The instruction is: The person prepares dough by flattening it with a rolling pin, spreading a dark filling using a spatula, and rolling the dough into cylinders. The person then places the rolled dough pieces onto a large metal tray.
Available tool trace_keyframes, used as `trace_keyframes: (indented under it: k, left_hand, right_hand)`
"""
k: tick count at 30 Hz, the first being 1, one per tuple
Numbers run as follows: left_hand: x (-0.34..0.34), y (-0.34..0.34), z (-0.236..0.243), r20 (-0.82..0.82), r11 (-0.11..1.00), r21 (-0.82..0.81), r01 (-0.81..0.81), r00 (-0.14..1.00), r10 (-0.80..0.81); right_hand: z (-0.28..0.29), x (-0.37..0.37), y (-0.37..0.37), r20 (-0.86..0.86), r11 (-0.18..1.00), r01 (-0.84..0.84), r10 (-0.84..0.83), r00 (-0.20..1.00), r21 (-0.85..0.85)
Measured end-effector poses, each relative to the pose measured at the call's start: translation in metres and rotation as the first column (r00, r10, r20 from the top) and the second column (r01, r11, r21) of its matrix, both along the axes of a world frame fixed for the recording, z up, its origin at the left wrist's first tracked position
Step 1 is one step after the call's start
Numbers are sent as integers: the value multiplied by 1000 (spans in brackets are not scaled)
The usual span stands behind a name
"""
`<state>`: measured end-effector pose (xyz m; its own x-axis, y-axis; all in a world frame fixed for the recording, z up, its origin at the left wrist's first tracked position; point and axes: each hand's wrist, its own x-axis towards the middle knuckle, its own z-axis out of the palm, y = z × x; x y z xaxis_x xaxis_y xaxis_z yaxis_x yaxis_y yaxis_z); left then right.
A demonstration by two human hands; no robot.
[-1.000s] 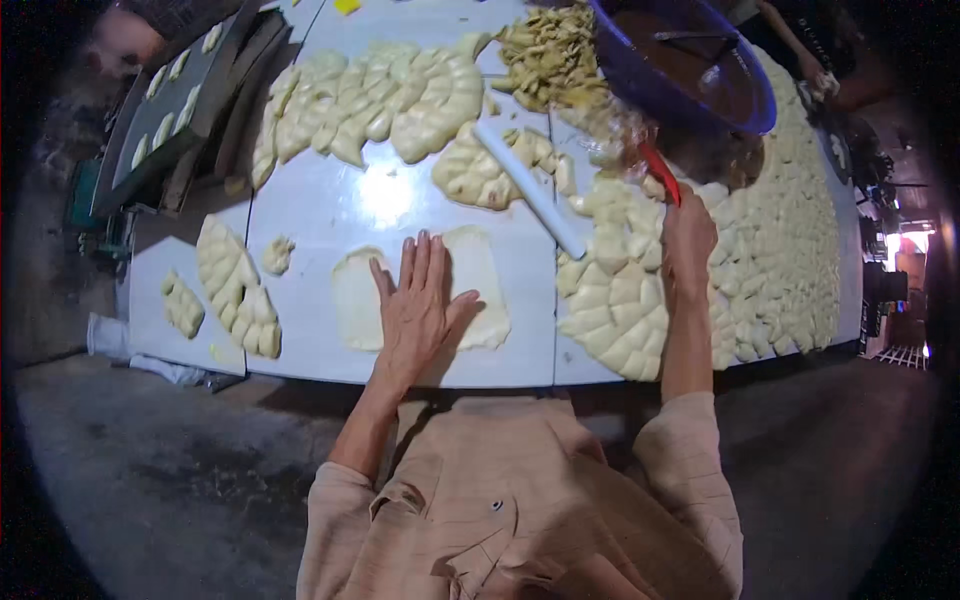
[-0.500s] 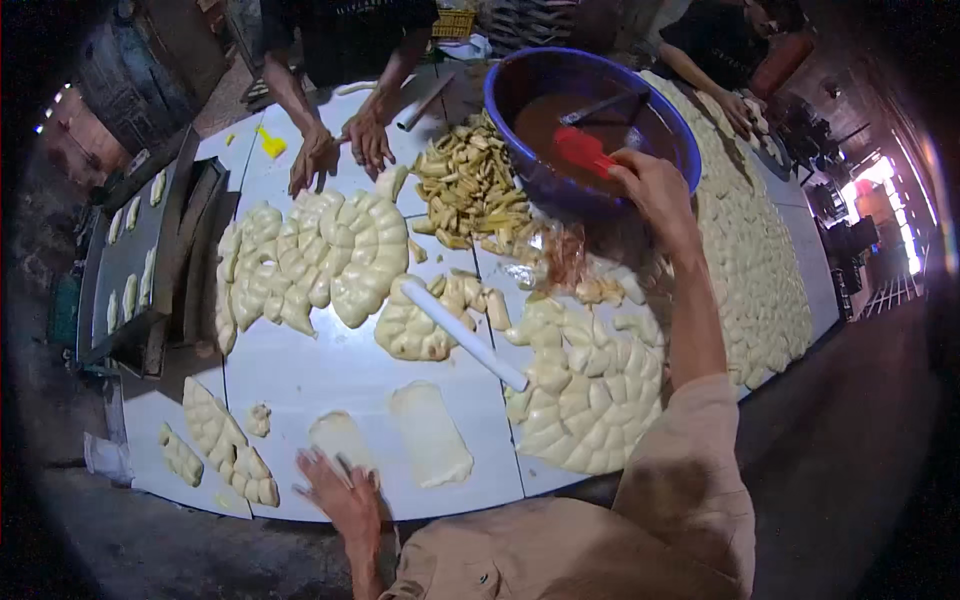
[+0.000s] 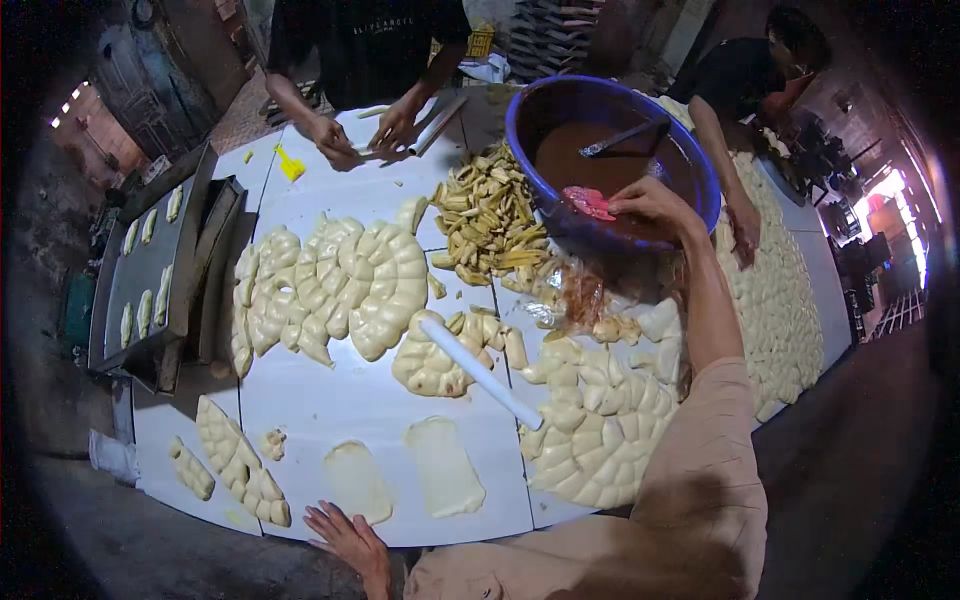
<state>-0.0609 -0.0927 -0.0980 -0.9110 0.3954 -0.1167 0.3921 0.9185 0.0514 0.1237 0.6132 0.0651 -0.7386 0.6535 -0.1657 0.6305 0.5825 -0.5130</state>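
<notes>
My right hand [image 3: 660, 207] reaches over the near rim of a blue basin [image 3: 514, 135] and grips a red scraper [image 3: 588, 202] by one end. Its blade is low inside the basin at the brown paste [image 3: 565, 150], where a dark-handled tool [image 3: 625, 138] also rests. At the table's near edge, my left hand [image 3: 350, 538] has its fingers spread and holds nothing. Just beyond it lies a thin flattened dough sheet [image 3: 358, 482], with a second dough sheet [image 3: 444, 467] to its right. A white rolling pin [image 3: 480, 373] leans across dough pieces in the middle.
Cut dough pieces cover much of the table [image 3: 300, 440]. Beside the basin is a pile of yellow-brown strips [image 3: 490, 212], resembling sliced banana. A tray [image 3: 150, 260] of shaped dough stands left. One co-worker's hands [image 3: 365, 140] are across the table; another's hand [image 3: 742, 228] reaches over dough at right.
The scraper has dropped lower to the paste with my right hand. My left hand has drawn back from the dough sheet. The far co-worker's hands moved back; the right co-worker's arm reaches farther in.
</notes>
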Motion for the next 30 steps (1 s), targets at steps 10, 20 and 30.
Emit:
trace_keyframes:
  k: [10, 20, 30]
  left_hand:
    - [2, -3, -5, -58, 989, 149, -9, 998, 17]
    - [4, 9, 6, -58, 983, 185, -6, 998, 17]
    - [2, 6, -1, -118, 977, 210, 27, 993, -3]
  right_hand:
    - [23, 8, -17, 5, 902, 229, -244, 970, -365]
    - [-14, 3, 15, 93, 995, -93, 90, 992, 28]
    - [14, 11, 4, 37, 934, 168, -165, 986, -317]
